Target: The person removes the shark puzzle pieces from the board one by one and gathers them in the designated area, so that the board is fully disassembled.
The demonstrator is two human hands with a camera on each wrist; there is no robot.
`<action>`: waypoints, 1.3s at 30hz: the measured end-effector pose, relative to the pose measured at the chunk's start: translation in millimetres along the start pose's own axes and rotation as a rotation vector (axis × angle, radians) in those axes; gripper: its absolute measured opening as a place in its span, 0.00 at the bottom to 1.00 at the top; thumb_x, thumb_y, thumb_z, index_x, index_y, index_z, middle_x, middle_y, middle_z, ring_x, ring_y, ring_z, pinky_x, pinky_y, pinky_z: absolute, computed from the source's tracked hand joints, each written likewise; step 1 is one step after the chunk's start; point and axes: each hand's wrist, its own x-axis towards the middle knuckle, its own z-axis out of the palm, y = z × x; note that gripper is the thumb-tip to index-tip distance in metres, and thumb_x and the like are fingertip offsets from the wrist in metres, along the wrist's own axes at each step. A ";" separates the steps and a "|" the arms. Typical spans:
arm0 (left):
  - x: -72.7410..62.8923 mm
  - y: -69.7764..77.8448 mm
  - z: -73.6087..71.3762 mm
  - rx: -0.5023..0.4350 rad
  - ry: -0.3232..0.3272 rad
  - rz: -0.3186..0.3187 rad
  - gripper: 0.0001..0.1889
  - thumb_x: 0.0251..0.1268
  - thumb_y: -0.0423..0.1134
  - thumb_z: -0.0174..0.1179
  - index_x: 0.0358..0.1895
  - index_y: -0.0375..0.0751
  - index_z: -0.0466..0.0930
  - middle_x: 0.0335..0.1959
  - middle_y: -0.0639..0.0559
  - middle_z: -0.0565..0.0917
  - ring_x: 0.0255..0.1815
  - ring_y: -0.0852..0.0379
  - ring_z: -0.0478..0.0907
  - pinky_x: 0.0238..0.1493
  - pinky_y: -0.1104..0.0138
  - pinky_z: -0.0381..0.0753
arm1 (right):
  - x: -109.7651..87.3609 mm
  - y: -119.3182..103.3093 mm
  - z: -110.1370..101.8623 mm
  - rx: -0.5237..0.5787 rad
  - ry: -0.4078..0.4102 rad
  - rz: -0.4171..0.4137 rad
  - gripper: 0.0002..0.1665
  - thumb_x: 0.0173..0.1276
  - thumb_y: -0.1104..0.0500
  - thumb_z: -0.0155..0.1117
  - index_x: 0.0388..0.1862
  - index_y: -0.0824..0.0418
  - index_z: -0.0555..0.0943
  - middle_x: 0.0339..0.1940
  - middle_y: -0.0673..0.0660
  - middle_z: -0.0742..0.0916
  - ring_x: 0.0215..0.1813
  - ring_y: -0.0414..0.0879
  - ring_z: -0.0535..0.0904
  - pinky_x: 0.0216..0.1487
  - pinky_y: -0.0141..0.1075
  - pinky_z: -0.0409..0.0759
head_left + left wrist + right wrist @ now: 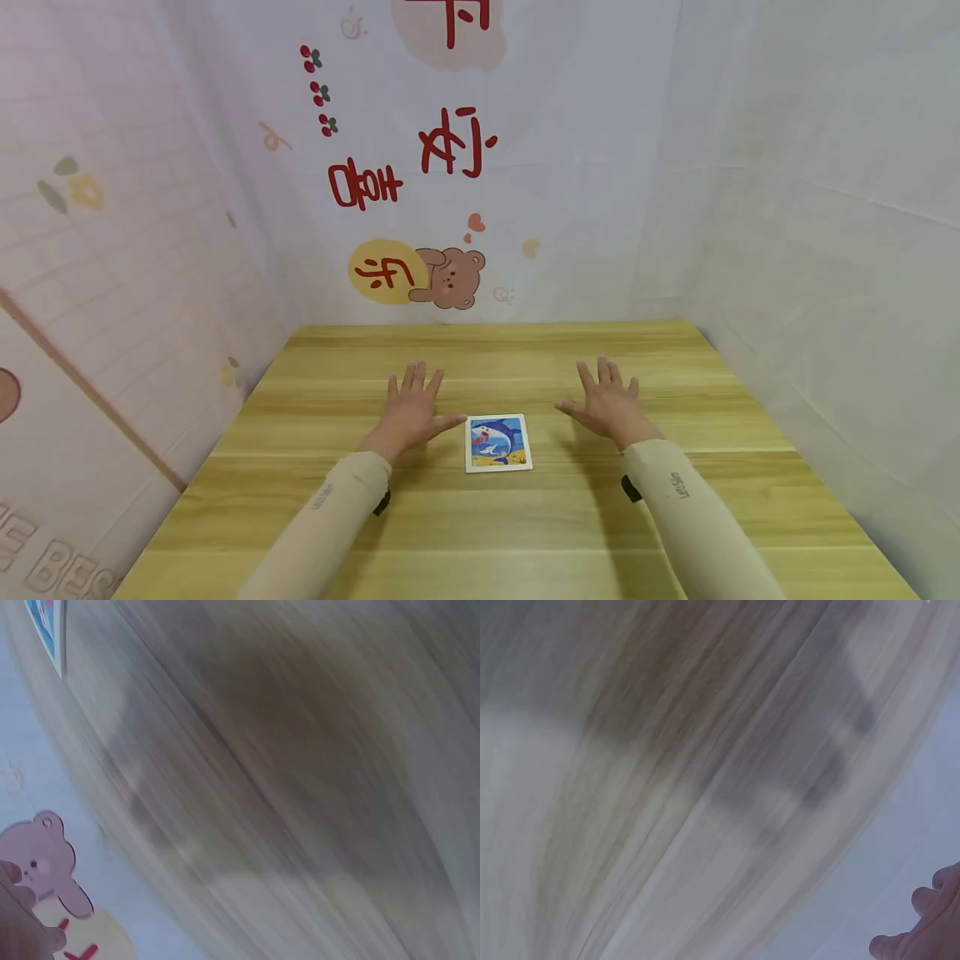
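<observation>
Between the two hands, on the wooden table, lies a small white-framed picture of a blue dolphin or whale over yellow sand. My left hand is spread just left of it, palm down, its thumb tip right by the upper left corner. On the other side my right hand is also spread, thumb toward the picture, with a gap between them. Both hands hold nothing and cast shadows on the tabletop. In the left wrist view only a corner of the picture shows, at the upper left.
The wooden table ends at a pale cloth backdrop printed with red characters and a brown bear. Cloth walls stand at left and right. Dark bands show under both long cream sleeves.
</observation>
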 end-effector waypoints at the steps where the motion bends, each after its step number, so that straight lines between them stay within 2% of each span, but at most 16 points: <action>1: 1.2 2.8 1.3 -0.008 -0.004 -0.003 0.52 0.61 0.75 0.51 0.79 0.42 0.52 0.79 0.33 0.46 0.79 0.35 0.39 0.71 0.36 0.39 | 1.3 -1.6 0.1 0.011 -0.002 -0.002 0.54 0.70 0.30 0.52 0.80 0.63 0.53 0.77 0.76 0.53 0.77 0.72 0.47 0.64 0.75 0.47; 7: 11.2 17.3 11.7 -0.107 0.011 -0.026 0.50 0.61 0.72 0.55 0.78 0.44 0.56 0.78 0.34 0.52 0.79 0.35 0.44 0.72 0.37 0.43 | 10.8 -12.1 1.1 0.085 0.002 -0.019 0.51 0.73 0.33 0.52 0.80 0.63 0.52 0.77 0.76 0.54 0.75 0.73 0.51 0.66 0.72 0.51; 13: 15.4 33.9 29.0 -0.221 0.003 -0.032 0.46 0.61 0.68 0.60 0.76 0.45 0.60 0.76 0.34 0.58 0.77 0.35 0.51 0.71 0.37 0.49 | 16.4 -22.1 8.7 0.237 -0.037 -0.001 0.46 0.76 0.40 0.53 0.80 0.64 0.51 0.75 0.77 0.57 0.73 0.74 0.56 0.67 0.66 0.60; 18: 11.2 47.6 41.2 -0.350 -0.047 -0.062 0.42 0.62 0.62 0.64 0.74 0.46 0.65 0.75 0.35 0.60 0.76 0.35 0.53 0.71 0.38 0.51 | 16.3 -32.1 18.8 0.399 -0.061 0.030 0.40 0.77 0.49 0.55 0.78 0.67 0.57 0.73 0.76 0.64 0.72 0.70 0.61 0.67 0.62 0.62; 21: 9.2 53.2 44.9 -0.409 -0.039 -0.063 0.38 0.62 0.59 0.66 0.72 0.46 0.69 0.74 0.35 0.62 0.75 0.34 0.55 0.71 0.39 0.51 | 17.4 -39.9 26.3 0.499 -0.051 0.050 0.35 0.76 0.52 0.57 0.75 0.67 0.64 0.70 0.73 0.70 0.70 0.68 0.66 0.66 0.61 0.65; 26: 5.3 57.3 52.2 -0.417 -0.025 -0.048 0.33 0.62 0.57 0.66 0.67 0.45 0.75 0.71 0.33 0.67 0.72 0.33 0.60 0.70 0.40 0.54 | 16.1 -54.0 44.0 0.717 -0.089 0.143 0.27 0.75 0.56 0.59 0.69 0.65 0.73 0.65 0.69 0.77 0.65 0.64 0.72 0.63 0.57 0.71; 30: 2.6 58.4 57.0 -0.399 -0.030 -0.043 0.30 0.63 0.56 0.66 0.65 0.45 0.78 0.69 0.32 0.69 0.70 0.33 0.63 0.68 0.41 0.58 | 14.1 -62.6 57.1 0.869 -0.108 0.204 0.23 0.74 0.58 0.60 0.65 0.65 0.77 0.60 0.66 0.81 0.56 0.57 0.80 0.57 0.51 0.77; 33: 2.3 60.0 57.0 -0.398 -0.039 -0.027 0.29 0.64 0.56 0.65 0.64 0.45 0.78 0.68 0.32 0.70 0.69 0.33 0.65 0.68 0.40 0.59 | 12.3 -65.8 62.1 0.926 -0.113 0.223 0.22 0.73 0.59 0.61 0.63 0.65 0.78 0.57 0.63 0.83 0.50 0.53 0.82 0.54 0.48 0.78; 39: 6.3 61.5 56.3 -0.354 -0.053 0.026 0.29 0.63 0.57 0.66 0.63 0.45 0.79 0.67 0.33 0.71 0.70 0.34 0.64 0.67 0.36 0.56 | 14.0 -64.5 68.3 0.902 -0.098 0.222 0.19 0.71 0.60 0.63 0.59 0.65 0.81 0.51 0.60 0.84 0.49 0.51 0.79 0.52 0.47 0.77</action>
